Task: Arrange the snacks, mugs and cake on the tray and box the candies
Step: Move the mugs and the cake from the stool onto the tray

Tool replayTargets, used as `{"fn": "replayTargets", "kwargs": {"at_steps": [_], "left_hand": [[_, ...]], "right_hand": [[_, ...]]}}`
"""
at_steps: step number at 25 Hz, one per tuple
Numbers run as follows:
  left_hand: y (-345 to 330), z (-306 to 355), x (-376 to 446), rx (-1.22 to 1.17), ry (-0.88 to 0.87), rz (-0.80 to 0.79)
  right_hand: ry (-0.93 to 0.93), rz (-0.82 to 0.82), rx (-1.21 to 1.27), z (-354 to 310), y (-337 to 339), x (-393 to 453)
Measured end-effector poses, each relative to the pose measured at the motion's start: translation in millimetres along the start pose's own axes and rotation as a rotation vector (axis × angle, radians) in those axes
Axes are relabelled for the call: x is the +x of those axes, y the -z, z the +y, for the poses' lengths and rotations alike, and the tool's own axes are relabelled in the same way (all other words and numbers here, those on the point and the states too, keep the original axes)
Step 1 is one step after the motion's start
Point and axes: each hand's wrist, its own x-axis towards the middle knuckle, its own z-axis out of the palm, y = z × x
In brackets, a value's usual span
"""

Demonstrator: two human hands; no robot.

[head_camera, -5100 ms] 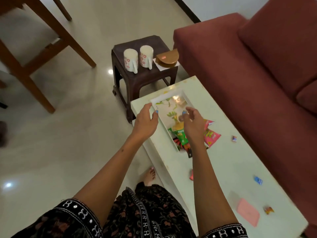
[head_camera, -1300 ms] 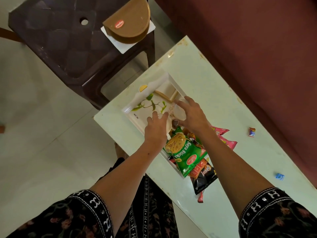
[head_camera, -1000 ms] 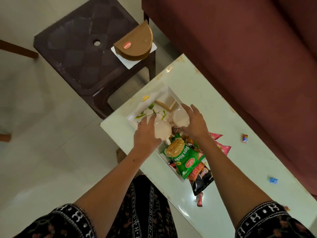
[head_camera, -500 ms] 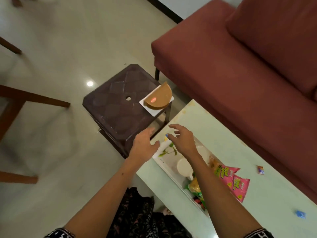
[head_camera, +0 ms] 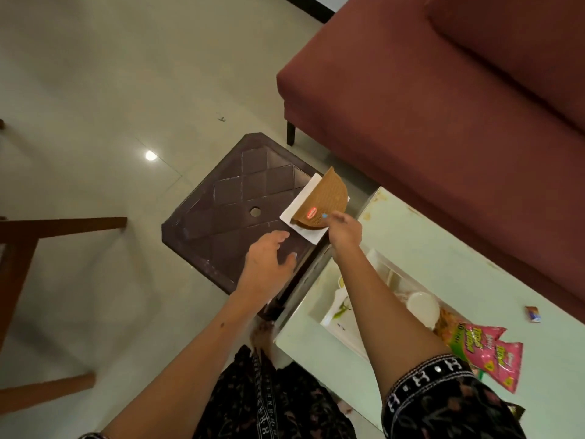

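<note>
Both mugs now sit in the tray; both hands have left them. Right hand, fingers extended, reaches the cake at 12 o'clock on the stool; left hand hovers spread, empty.

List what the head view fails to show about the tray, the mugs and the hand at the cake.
- Tray: middle hidden by the right forearm.
- Mugs: one mug shows; a second cannot be made out behind that forearm.
- Right hand at the cake: blurred, so the grip cannot be told.
- Snack packets: the lower ones are hidden by the sleeve.
</note>
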Motion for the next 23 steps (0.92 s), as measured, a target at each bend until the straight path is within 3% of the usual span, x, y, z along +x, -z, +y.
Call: {"fn": "replayTargets", "kwargs": {"at_steps": [3, 7, 11, 16, 19, 23], "left_hand": [[5.7, -5.1, 9.1, 0.038, -0.024, -0.023], [5.8, 6.3, 27.3, 0.102, -0.127, -0.018], [-2.5, 30.1, 45.8, 0.309, -0.254, -0.038], [-16.2, 47.0, 30.6, 0.549, -0.288, -0.051], [-31.3, 53.5, 10.7, 0.515, -0.304, -0.068], [-63.2, 57.2, -20.1, 0.304, -0.243, -0.103]], "right_hand": [[-0.111, 0.086, 0.083, -6.0, -9.0, 9.9], [-0.091, 0.134, 0.116, -17.2, -13.6, 1.6], [0.068, 0.173, 0.068, -26.6, -9.3, -35.0], [0.252, 0.183, 0.004, -19.5, 17.3, -74.9], [0.357, 0.164, -0.037, -8.4, 41.4, -85.1], [0.4, 0.38, -0.161, 27.4, 78.3, -87.7]]}}
